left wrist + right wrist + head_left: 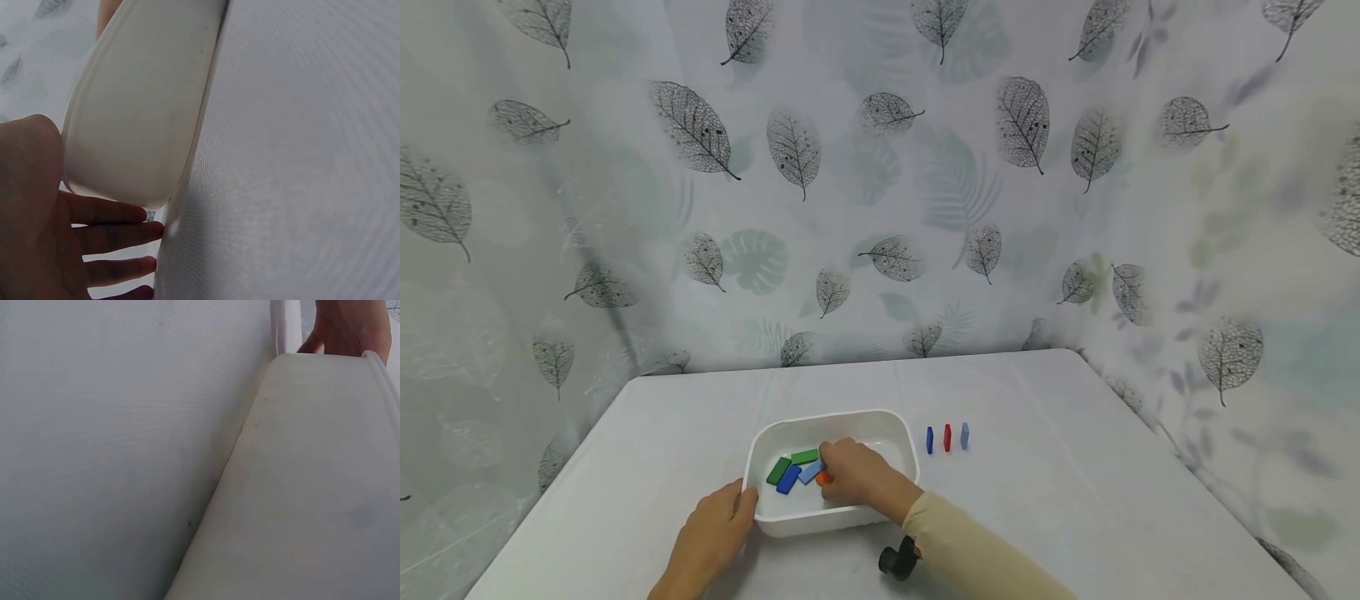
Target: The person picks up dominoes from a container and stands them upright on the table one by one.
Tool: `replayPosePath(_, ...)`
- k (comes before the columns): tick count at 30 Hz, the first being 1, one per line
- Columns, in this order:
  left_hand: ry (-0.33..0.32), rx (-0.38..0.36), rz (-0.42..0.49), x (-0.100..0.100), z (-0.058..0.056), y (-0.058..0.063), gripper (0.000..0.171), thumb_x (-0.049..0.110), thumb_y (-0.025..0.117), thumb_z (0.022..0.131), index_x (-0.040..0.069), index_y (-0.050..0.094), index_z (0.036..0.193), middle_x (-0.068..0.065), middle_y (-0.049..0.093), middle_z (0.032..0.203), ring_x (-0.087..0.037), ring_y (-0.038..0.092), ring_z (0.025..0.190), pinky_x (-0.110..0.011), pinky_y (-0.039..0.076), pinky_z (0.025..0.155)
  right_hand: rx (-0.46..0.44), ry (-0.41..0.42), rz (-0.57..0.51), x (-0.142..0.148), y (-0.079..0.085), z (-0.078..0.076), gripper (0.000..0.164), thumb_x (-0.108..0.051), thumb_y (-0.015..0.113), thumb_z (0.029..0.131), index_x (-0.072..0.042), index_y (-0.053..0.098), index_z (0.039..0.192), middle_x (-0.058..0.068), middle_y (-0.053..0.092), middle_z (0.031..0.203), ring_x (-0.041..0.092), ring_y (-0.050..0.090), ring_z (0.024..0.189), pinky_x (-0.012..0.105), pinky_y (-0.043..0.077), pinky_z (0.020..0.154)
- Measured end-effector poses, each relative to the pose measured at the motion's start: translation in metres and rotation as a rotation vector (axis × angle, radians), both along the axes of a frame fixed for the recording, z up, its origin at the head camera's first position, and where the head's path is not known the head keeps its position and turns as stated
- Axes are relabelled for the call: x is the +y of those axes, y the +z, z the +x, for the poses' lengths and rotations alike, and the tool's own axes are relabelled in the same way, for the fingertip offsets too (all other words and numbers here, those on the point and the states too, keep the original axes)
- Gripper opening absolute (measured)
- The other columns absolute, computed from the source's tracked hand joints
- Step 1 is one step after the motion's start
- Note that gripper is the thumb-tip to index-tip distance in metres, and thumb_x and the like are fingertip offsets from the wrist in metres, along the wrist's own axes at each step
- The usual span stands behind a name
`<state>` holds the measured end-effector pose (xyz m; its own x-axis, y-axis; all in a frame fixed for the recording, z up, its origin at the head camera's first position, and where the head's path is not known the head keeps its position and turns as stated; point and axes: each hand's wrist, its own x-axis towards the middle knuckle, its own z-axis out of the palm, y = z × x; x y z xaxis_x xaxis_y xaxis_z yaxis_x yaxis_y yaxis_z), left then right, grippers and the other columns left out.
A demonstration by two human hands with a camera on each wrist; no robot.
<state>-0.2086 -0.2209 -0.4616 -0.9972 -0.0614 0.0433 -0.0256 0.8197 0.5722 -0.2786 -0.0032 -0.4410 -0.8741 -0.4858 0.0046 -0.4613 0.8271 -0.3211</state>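
Note:
A white plastic tray (820, 527) sits on the table, and my left hand (718, 529) touches its left side with fairly straight fingers, as the left wrist view also shows. My right hand (857, 475) reaches inside, its thumb and fingers around an orange block (823, 478), which is partly hidden. Beside it lie a light blue block (811, 472), a dark blue block (788, 479), a dark green block (778, 471) and a lighter green block (805, 457), all flat like dominoes. The right wrist view looks along the tray's outer wall (312, 475); the right hand is out of that view.
Right of the tray stand three thin upright blocks in a row: dark blue (929, 440), red (947, 437) and light blue (965, 435). A black camera mount (898, 558) shows below the right wrist. Leaf-patterned curtains (880, 183) surround the white table (1075, 500).

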Motion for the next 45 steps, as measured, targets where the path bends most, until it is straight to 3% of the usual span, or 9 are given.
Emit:
replayPosePath(9,0.0,-0.005,-0.005,0.001,0.001,0.002,0.047,0.031,0.045,0.109,-0.006,0.063,0.132,-0.017,0.072,0.112,-0.03,0.066,0.094,-0.061,0.052,0.089,0.016,0.045,-0.115,0.006,-0.005,-0.002,0.023,-0.018,0.086,0.083,-0.016,0.07,0.1,-0.008,0.061,0.086,0.009,0.054,0.077,0.022,0.051,0.071)
replayPosePath(14,-0.001,-0.003,-0.006,0.0,0.001,0.001,0.048,0.031,0.045,0.109,-0.007,0.063,0.132,-0.013,0.072,0.106,-0.027,0.063,0.089,-0.059,0.053,0.086,0.012,0.04,-0.123,0.006,-0.003,-0.001,0.024,-0.017,0.085,0.083,-0.015,0.069,0.1,-0.009,0.06,0.084,0.008,0.054,0.075,0.021,0.05,0.068)
replayPosePath(21,0.001,-0.01,-0.006,0.001,0.0,0.0,0.049,0.032,0.045,0.109,-0.006,0.063,0.134,-0.018,0.071,0.115,-0.025,0.061,0.087,-0.058,0.054,0.085,0.019,0.044,-0.127,0.007,-0.003,-0.002,0.026,-0.017,0.085,0.083,-0.014,0.068,0.102,-0.006,0.06,0.081,0.009,0.053,0.073,0.022,0.049,0.066)
replayPosePath(27,-0.001,-0.014,-0.001,0.0,0.0,0.001,0.049,0.032,0.045,0.109,-0.006,0.063,0.133,-0.014,0.072,0.109,-0.026,0.06,0.086,-0.058,0.053,0.084,0.02,0.035,-0.138,0.008,-0.001,-0.002,0.025,-0.017,0.085,0.083,-0.013,0.068,0.101,-0.007,0.057,0.079,0.01,0.053,0.071,0.023,0.048,0.064)
replayPosePath(34,0.01,-0.032,-0.008,0.001,0.001,0.003,0.052,0.033,0.044,0.109,-0.008,0.061,0.135,-0.022,0.069,0.123,-0.034,0.066,0.102,-0.064,0.048,0.094,0.027,0.058,-0.182,0.011,0.002,0.0,0.023,-0.016,0.082,0.086,-0.012,0.069,0.105,-0.008,0.059,0.082,0.008,0.053,0.073,0.022,0.048,0.065)
replayPosePath(38,0.003,-0.01,-0.009,0.001,0.001,0.003,0.051,0.033,0.044,0.109,-0.007,0.061,0.135,-0.022,0.069,0.122,-0.033,0.066,0.101,-0.063,0.049,0.093,0.054,0.076,-0.212,0.014,0.005,0.0,0.018,-0.015,0.079,0.088,-0.012,0.069,0.104,-0.009,0.06,0.082,0.008,0.053,0.074,0.022,0.048,0.066)
replayPosePath(45,-0.02,0.019,-0.018,0.0,0.002,-0.001,0.049,0.031,0.043,0.11,-0.007,0.062,0.135,-0.024,0.068,0.125,-0.047,0.063,0.117,-0.063,0.051,0.091,0.116,0.098,-0.27,0.018,0.007,-0.001,0.017,-0.013,0.077,0.088,-0.01,0.072,0.103,-0.008,0.062,0.082,0.006,0.054,0.074,0.021,0.047,0.066)
